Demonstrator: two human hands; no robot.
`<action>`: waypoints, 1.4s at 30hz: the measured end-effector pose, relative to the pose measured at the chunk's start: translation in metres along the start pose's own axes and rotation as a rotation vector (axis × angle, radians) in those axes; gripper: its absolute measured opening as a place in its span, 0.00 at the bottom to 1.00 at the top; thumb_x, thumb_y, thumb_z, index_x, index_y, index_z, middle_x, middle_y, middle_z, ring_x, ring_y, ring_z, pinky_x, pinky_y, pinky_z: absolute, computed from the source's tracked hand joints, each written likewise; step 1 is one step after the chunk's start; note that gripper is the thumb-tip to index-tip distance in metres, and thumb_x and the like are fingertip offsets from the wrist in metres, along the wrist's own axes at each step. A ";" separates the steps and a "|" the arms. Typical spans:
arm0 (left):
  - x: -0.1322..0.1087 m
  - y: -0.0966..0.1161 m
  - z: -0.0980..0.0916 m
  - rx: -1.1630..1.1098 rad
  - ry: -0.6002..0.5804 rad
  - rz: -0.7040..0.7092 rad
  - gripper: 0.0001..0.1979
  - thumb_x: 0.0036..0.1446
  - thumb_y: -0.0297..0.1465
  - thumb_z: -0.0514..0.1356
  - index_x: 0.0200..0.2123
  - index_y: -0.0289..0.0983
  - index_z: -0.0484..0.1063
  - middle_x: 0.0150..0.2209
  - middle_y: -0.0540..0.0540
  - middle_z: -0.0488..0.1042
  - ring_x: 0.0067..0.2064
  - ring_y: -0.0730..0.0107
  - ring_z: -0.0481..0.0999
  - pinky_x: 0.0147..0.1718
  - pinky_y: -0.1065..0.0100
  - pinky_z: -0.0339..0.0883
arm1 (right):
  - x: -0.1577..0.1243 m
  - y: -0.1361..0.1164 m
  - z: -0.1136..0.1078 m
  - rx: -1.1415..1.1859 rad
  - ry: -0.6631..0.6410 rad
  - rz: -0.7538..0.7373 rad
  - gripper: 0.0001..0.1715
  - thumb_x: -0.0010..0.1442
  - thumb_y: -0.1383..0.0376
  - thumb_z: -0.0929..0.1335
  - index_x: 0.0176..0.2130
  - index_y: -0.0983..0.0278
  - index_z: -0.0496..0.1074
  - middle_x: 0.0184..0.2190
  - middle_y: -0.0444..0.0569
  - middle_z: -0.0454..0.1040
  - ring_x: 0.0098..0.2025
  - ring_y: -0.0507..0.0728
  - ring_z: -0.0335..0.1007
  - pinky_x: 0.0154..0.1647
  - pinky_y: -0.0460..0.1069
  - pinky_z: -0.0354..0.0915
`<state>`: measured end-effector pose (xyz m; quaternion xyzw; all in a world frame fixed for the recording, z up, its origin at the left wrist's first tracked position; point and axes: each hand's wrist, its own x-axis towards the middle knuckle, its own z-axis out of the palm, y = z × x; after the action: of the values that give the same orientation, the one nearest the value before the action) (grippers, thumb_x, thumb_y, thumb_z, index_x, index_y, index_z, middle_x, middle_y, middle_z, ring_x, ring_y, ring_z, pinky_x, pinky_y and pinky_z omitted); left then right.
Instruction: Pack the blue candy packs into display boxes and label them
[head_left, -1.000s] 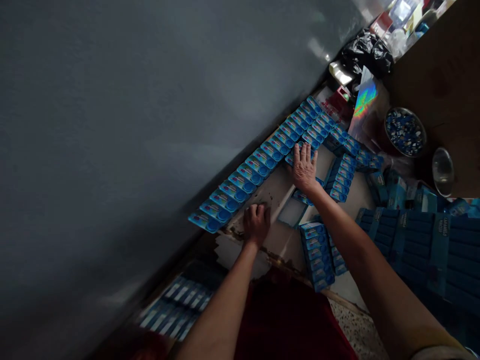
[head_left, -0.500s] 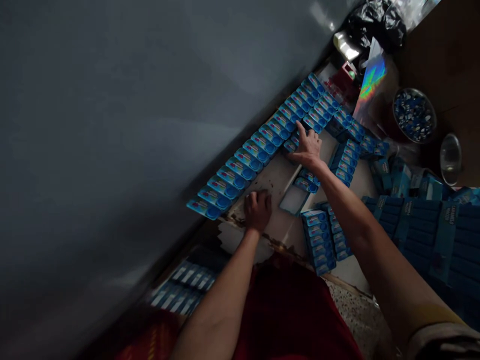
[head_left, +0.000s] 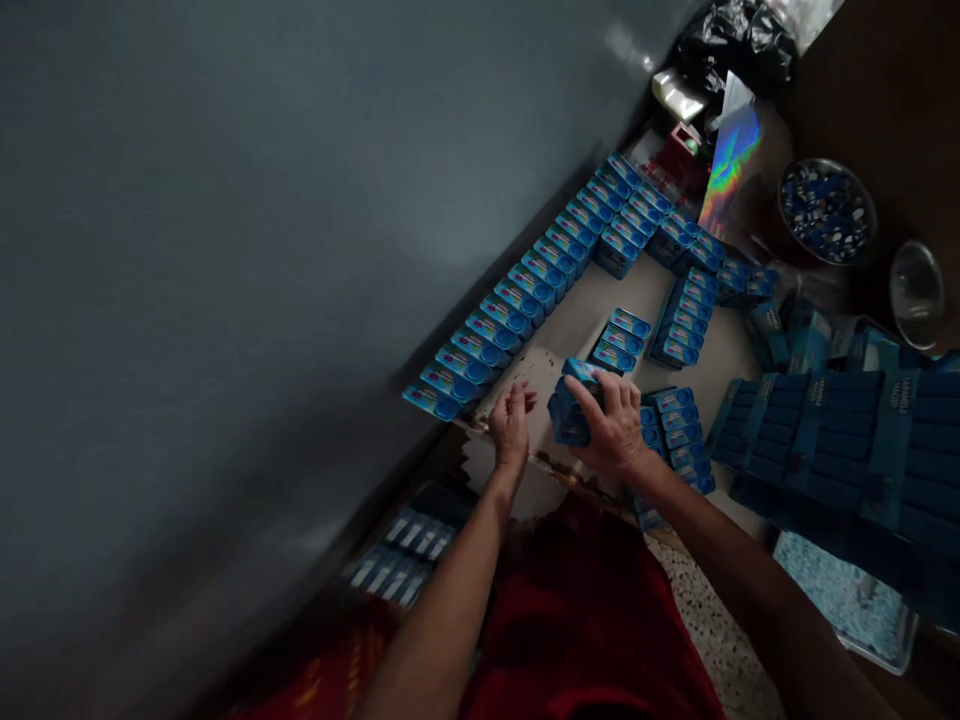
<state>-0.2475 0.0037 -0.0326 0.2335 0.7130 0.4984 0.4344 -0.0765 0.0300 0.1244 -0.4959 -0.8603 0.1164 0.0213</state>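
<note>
My right hand (head_left: 611, 425) is closed over a blue open tray box (head_left: 568, 408) near the front of the worn board (head_left: 577, 310). My left hand (head_left: 510, 425) hovers just left of that box, fingers loosely apart and holding nothing. A long row of small blue boxes (head_left: 525, 290) runs diagonally along the grey wall. Three small blue boxes (head_left: 621, 340) lie just beyond the held tray box. Two short stacks of the same boxes (head_left: 675, 435) sit to the right of my right hand.
Stacked blue cartons (head_left: 840, 440) fill the right side. A metal bowl of small pieces (head_left: 825, 208), a glass lid (head_left: 916, 295), a holographic sheet (head_left: 729, 165) and a black bag (head_left: 731, 40) lie at the far end. More boxes (head_left: 401, 555) lie below by my red garment.
My right hand drew back from the far row toward me and closed on the blue tray box. My left hand lifted off the board and opened its fingers.
</note>
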 end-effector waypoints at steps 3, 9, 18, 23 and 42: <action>-0.041 0.010 0.003 -0.202 -0.169 -0.026 0.35 0.72 0.56 0.51 0.61 0.32 0.75 0.56 0.32 0.81 0.57 0.54 0.82 0.61 0.53 0.75 | -0.014 0.011 0.034 -0.025 0.044 0.026 0.38 0.65 0.50 0.71 0.71 0.46 0.68 0.70 0.56 0.64 0.72 0.74 0.58 0.70 0.67 0.55; -0.091 0.003 0.024 -0.066 -0.291 0.082 0.29 0.74 0.50 0.52 0.70 0.44 0.69 0.73 0.44 0.67 0.76 0.56 0.62 0.77 0.55 0.55 | -0.018 0.011 0.058 -0.032 0.043 0.080 0.33 0.73 0.62 0.66 0.72 0.41 0.66 0.71 0.55 0.66 0.73 0.70 0.59 0.71 0.67 0.55; -0.061 0.002 0.033 0.005 -0.382 0.282 0.30 0.72 0.46 0.57 0.71 0.41 0.67 0.72 0.39 0.68 0.75 0.51 0.64 0.75 0.48 0.56 | 0.000 0.003 0.068 -0.073 0.097 0.270 0.36 0.73 0.67 0.63 0.75 0.48 0.63 0.69 0.61 0.66 0.71 0.71 0.61 0.69 0.68 0.57; -0.053 0.001 0.050 0.087 -0.277 0.308 0.27 0.72 0.45 0.57 0.68 0.38 0.70 0.68 0.35 0.72 0.71 0.51 0.70 0.72 0.48 0.61 | 0.014 0.014 0.054 -0.087 0.018 0.206 0.36 0.73 0.66 0.63 0.76 0.56 0.61 0.75 0.61 0.59 0.78 0.71 0.51 0.74 0.68 0.53; -0.048 -0.011 0.011 0.360 -0.315 0.354 0.39 0.61 0.35 0.67 0.73 0.41 0.60 0.66 0.33 0.72 0.69 0.44 0.72 0.69 0.43 0.65 | -0.015 0.068 0.003 0.258 0.124 0.259 0.35 0.70 0.56 0.69 0.71 0.63 0.68 0.74 0.61 0.63 0.78 0.64 0.54 0.76 0.61 0.57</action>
<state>-0.2123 -0.0315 -0.0261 0.5020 0.6618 0.3896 0.3978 -0.0116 0.0494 0.1081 -0.6019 -0.7642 0.1968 0.1225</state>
